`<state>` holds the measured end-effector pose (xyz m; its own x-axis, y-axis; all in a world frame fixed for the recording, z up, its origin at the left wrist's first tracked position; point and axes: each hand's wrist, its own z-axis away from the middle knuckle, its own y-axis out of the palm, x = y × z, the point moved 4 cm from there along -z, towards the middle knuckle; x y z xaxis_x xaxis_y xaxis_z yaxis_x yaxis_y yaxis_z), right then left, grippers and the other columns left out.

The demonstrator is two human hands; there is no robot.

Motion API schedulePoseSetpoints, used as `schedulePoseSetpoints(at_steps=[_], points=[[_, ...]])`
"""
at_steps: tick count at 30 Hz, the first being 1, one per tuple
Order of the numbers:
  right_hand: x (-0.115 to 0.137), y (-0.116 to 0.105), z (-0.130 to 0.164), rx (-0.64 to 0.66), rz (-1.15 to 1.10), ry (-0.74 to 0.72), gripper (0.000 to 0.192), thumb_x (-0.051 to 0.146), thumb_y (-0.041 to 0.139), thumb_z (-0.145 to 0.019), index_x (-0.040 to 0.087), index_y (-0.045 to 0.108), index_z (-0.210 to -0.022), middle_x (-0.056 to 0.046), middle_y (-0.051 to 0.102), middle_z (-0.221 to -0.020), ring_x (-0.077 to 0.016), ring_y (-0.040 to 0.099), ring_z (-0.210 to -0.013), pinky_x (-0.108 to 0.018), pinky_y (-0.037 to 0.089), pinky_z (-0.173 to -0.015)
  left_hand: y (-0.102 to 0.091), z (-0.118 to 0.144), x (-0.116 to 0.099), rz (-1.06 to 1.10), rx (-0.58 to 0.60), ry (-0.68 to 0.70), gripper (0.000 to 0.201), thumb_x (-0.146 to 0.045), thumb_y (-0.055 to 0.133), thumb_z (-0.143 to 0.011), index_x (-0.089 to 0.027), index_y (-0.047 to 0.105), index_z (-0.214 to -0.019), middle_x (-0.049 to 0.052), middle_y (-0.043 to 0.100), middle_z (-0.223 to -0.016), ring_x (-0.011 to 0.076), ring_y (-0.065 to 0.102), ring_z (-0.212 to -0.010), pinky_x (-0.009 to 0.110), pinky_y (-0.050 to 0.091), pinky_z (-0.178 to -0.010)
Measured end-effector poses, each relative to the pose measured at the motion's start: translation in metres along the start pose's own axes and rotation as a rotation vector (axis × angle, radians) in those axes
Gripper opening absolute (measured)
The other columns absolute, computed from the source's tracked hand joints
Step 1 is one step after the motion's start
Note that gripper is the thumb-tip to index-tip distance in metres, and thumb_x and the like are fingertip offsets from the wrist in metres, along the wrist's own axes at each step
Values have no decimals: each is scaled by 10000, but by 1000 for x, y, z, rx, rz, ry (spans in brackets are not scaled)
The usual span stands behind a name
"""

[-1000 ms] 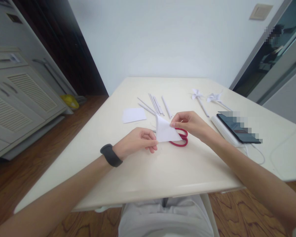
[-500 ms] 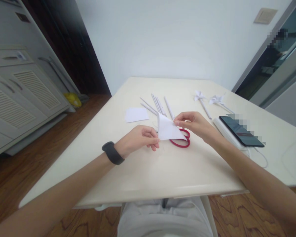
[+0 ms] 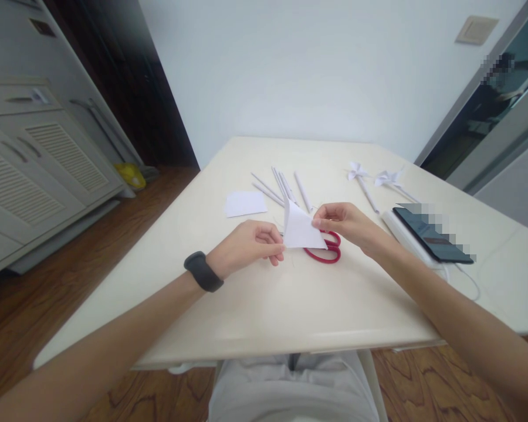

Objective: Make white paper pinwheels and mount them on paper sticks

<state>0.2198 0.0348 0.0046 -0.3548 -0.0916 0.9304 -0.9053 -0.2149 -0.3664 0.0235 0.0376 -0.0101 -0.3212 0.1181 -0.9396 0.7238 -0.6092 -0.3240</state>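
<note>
A folded white paper triangle (image 3: 300, 230) is held up just above the cream table (image 3: 264, 305) between both my hands. My left hand (image 3: 246, 247), with a dark band on its wrist, pinches the paper's lower left corner. My right hand (image 3: 345, 225) pinches its right edge with thumb and fingertips. Red-handled scissors (image 3: 325, 251) lie on the table right behind the paper, partly hidden by it and by my right hand.
Several rolled paper sticks (image 3: 281, 189) and a small white sheet (image 3: 245, 204) lie farther back. Two paper pinwheels (image 3: 372, 177) rest at the back right. A phone (image 3: 433, 234) on a white pad with a cable sits at the right. Cabinets stand left.
The paper's right part has been folded in further, so the triangle looks narrower and more upright. Both hands stay in nearly the same place.
</note>
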Motion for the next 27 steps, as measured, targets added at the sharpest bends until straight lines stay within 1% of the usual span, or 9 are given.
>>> schedulePoseSetpoints(at_steps=[2, 4, 6, 9, 11, 15, 21, 24, 27], points=[[0, 0, 0, -28, 18, -12, 227, 373, 611, -725, 147, 595, -704, -7, 558, -665, -105, 472, -620, -235, 341, -557, -1, 0, -1, 2, 0, -2, 134, -276, 602, -738, -158, 549, -706, 40, 672, -684, 139, 631, -607, 260, 488, -617], [1, -1, 1, -28, 6, -17, 234, 377, 608, -730, 143, 602, -713, -11, 560, -673, -107, 479, -634, -234, 353, -570, -1, 1, -3, -1, -4, -4, 136, -277, 607, -731, -158, 549, -698, 40, 671, -679, 139, 628, -600, 260, 484, -610], [2, -1, 1, 14, -23, -5, 249, 383, 614, -724, 134, 619, -741, -22, 564, -685, -113, 486, -647, -237, 361, -572, -2, 1, -4, -5, -15, -7, 140, -278, 615, -721, -159, 548, -689, 38, 670, -671, 140, 625, -593, 258, 478, -602], [3, -1, 2, 95, -59, 12, 263, 381, 626, -714, 125, 630, -772, -16, 542, -654, -101, 464, -596, -236, 344, -535, -3, 1, -6, -1, -26, -12, 141, -278, 620, -715, -161, 547, -684, 35, 670, -663, 139, 624, -589, 253, 469, -591], [4, -2, 2, 111, -70, 5, 243, 365, 630, -712, 126, 620, -756, -4, 527, -636, -90, 451, -567, -234, 327, -520, -3, 2, -7, 6, -22, -16, 141, -278, 617, -721, -160, 547, -689, 34, 671, -665, 137, 625, -591, 247, 463, -587], [5, -2, 2, 92, -73, -15, 205, 338, 633, -712, 139, 585, -701, 10, 513, -613, -85, 449, -549, -233, 314, -515, -3, 3, -8, 9, -14, -17, 142, -279, 609, -735, -156, 546, -699, 31, 669, -671, 129, 621, -593, 240, 453, -590], [4, 0, 1, 9, -43, -39, 210, 348, 644, -697, 160, 551, -681, 31, 483, -588, -79, 413, -525, -224, 280, -482, -3, 4, -12, -11, -44, -15, 139, -274, 598, -738, -157, 536, -698, 24, 660, -661, 132, 617, -603, 229, 428, -567], [4, 0, 1, 49, -47, -27, 213, 353, 631, -707, 157, 551, -680, 31, 477, -583, -79, 415, -527, -222, 291, -489, -3, 4, -12, -7, -52, -22, 134, -266, 596, -733, -159, 527, -693, 22, 656, -663, 136, 615, -610, 243, 439, -588], [4, -1, 1, 104, -59, -22, 215, 355, 614, -723, 143, 578, -736, 13, 504, -632, -82, 435, -561, -223, 311, -510, -3, 4, -12, 3, -58, -19, 146, -275, 600, -730, -159, 523, -690, 25, 654, -668, 137, 611, -613, 255, 447, -603]])
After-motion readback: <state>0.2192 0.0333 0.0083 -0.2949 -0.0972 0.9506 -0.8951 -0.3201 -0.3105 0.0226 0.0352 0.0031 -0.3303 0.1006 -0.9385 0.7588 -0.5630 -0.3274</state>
